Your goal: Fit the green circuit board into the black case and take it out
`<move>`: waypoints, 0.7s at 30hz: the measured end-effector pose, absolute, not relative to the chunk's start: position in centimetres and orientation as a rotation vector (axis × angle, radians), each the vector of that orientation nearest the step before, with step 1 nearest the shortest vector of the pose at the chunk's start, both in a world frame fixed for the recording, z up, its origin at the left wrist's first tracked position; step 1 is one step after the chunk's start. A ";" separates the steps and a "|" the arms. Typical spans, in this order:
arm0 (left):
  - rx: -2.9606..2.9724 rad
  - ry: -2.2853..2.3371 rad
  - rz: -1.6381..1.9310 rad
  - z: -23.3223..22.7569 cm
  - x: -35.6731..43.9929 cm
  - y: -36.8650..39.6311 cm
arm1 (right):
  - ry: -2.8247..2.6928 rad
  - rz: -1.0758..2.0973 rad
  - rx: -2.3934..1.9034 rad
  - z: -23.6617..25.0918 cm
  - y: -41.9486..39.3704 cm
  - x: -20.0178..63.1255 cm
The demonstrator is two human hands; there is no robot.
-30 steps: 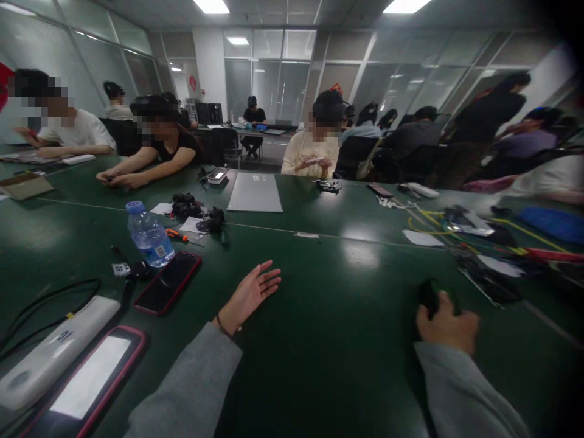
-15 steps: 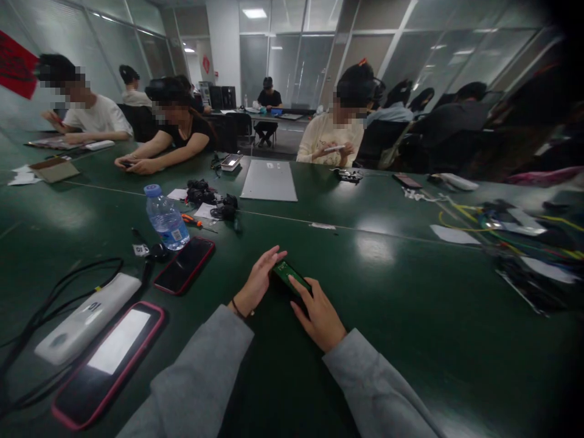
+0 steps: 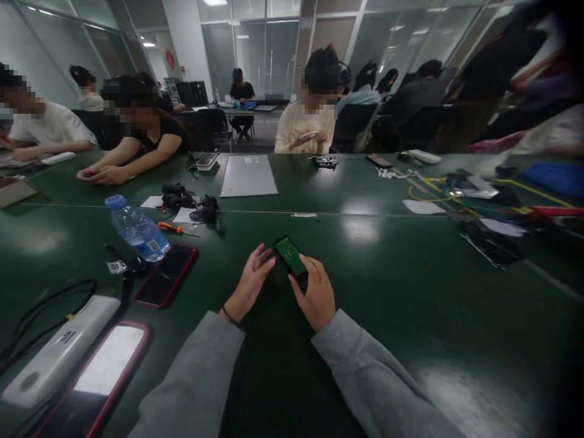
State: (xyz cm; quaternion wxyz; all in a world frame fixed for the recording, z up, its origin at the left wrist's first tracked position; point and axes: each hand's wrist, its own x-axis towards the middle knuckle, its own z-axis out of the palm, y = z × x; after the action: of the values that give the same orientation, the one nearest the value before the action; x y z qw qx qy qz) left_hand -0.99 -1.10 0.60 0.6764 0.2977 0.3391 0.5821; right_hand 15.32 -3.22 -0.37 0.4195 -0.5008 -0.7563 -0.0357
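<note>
Circuit board (image 3: 290, 255) runs diagonally, near-right to far-left.

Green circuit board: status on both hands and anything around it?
Right hand grips green circuit board, tilted above the table. Left hand open, fingertips beside the board's left edge. Nothing blocking; red-edged phone and water bottle lie off left.
</note>
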 end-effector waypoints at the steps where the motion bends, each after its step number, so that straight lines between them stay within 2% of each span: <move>1: 0.644 0.735 1.255 0.7 -0.6 -1.5 | -1.882 -0.104 -1.252 -0.3 -3.2 15.2; 4: 0.602 0.701 1.163 0.5 0.6 -2.3 | -1.908 -0.078 -1.215 -0.4 -3.3 15.0; 11: 0.529 0.763 1.225 -0.1 0.5 -1.7 | -2.046 0.149 -1.048 -0.5 -3.5 15.0; 21: 0.724 0.777 1.229 1.0 0.2 -1.9 | -1.746 0.676 -1.165 -0.5 -3.1 15.6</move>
State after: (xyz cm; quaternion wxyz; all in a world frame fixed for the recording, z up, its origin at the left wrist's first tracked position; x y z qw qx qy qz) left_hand 0.15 -1.87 0.98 0.6880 0.3234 0.3473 0.5490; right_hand 15.57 -3.07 -0.55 0.4513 -0.4715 -0.7066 0.2735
